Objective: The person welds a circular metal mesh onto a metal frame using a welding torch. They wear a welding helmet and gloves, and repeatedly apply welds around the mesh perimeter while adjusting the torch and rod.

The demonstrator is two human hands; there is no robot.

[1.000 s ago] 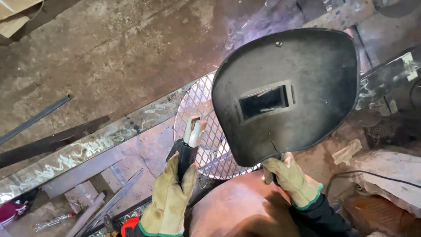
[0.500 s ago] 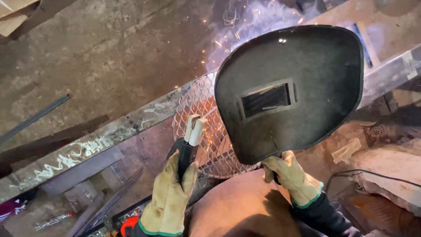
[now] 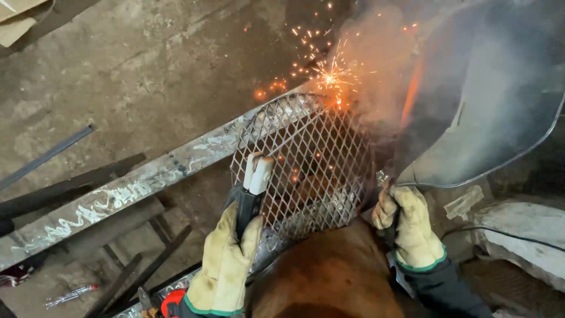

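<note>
Bare concrete floor (image 3: 147,70) fills the upper left of the frame, crossed by a long steel bar (image 3: 118,197). At centre, a round expanded-metal mesh (image 3: 312,165) leans on that bar, and sparks (image 3: 329,76) burst at its upper edge amid smoke. Low at centre, the gloved left hand (image 3: 226,268) is wrapped tight around an electrode holder (image 3: 254,188). At lower right, the gloved right hand (image 3: 409,227) grips the handle of a dark welding shield (image 3: 488,100) raised at upper right.

Pale yellow leather gloves (image 3: 223,271) are cuffed in green; the silver diamond-patterned mesh disc (image 3: 306,165) is flecked by orange sparks (image 3: 329,76).
</note>
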